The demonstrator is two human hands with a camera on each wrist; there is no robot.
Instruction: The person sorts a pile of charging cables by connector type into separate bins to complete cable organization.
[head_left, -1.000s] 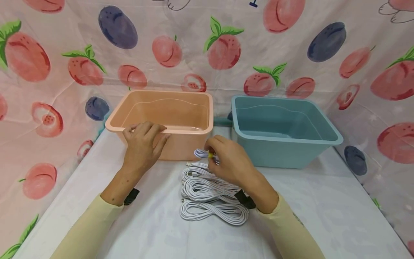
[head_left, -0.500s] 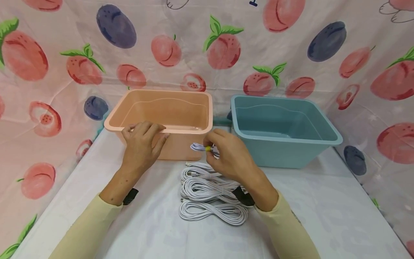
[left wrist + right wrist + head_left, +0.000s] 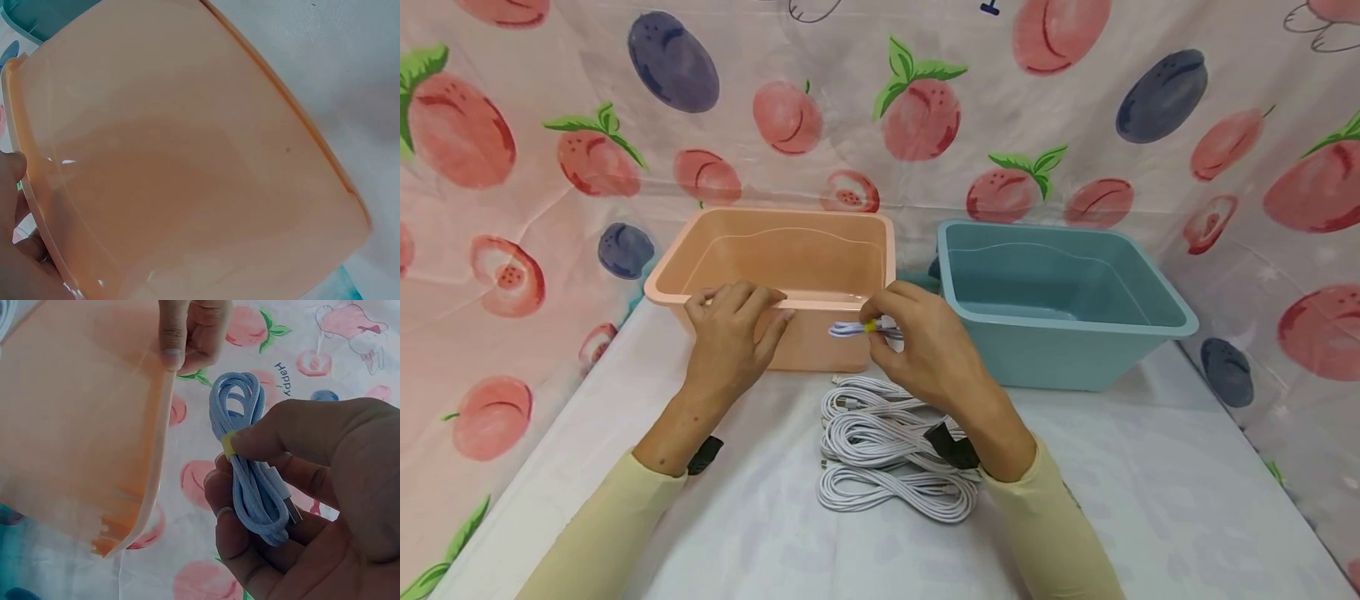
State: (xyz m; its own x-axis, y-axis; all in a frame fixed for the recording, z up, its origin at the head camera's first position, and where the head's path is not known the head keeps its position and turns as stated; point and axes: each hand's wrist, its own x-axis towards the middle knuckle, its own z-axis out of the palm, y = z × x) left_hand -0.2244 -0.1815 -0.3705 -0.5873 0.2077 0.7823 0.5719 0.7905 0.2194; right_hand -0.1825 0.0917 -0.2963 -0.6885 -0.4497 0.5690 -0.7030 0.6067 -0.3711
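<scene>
In the head view my left hand (image 3: 726, 346) grips the front rim of the peach-coloured plastic bin (image 3: 820, 350), fingers over the edge and thumb against the outer wall. My right hand (image 3: 936, 354) is raised just in front of that bin's right front corner. Between thumb and fingers it pinches a small coiled USB cable (image 3: 255, 494), pale bluish, bound with a yellow tie. A metal USB plug shows at the coil's side in the right wrist view. The left wrist view is mostly filled by the bin's outer wall, with part of the left hand (image 3: 15, 244) at its rim.
Several white cables (image 3: 880, 442), coiled in figure eights, lie in a row on the white-covered table (image 3: 760, 517) below the right hand. To the right stands a teal bin (image 3: 1045, 354). A fruit-print cloth (image 3: 842, 67) hangs behind and at both sides.
My right hand has lifted the coiled USB cable up and slightly left, away from the white cables towards the peach bin's rim. The left hand has kept its place on the rim.
</scene>
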